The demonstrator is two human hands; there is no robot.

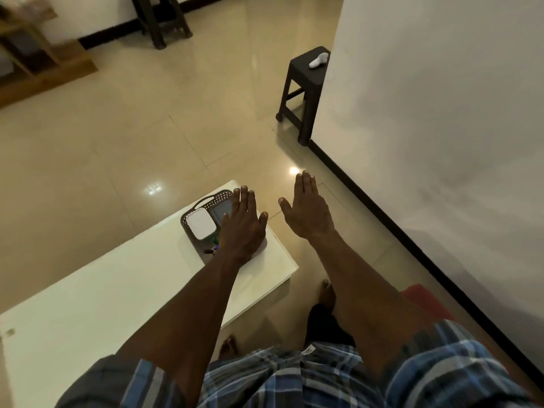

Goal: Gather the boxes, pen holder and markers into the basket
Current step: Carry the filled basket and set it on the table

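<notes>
- Seen from above a low white table (pixel 117 290): dark perforated basket (pixel 206 203) parked at the far right corner, close to both table edges.
- Inside the basket: white box (pixel 200 223) at left, grey-lidded box (pixel 219 214) just beside it, marker tips (pixel 214 245) in green and purple poking out near the front rim.
- Pen holder not clearly made out; possibly hidden under the left hand, cannot tell.
- Left hand (pixel 243 228) spread flat above the basket's right half, fingers straight, gripping nothing; contact with the contents unclear.
- Right hand (pixel 309 213) held out over bare floor (pixel 147 113) past the table's right edge, fingers straight and together, empty.
- Rest of the tabletop bare apart from a small mark near the near-left corner; no loose boxes or markers visible outside the basket.
- Judged from this: gathering looks finished or nearly so, with at most a final settling of the contents left.
- Little margin around the basket: a push rightward or away risks tipping it off the corner; plenty of tabletop open toward the near left for sliding it back.
- Wide floor free ahead; white wall (pixel 441 113) with dark skirting close on the right, dark stool (pixel 303 86) carrying a small white object (pixel 318 60) against it, well apart from the hands.
</notes>
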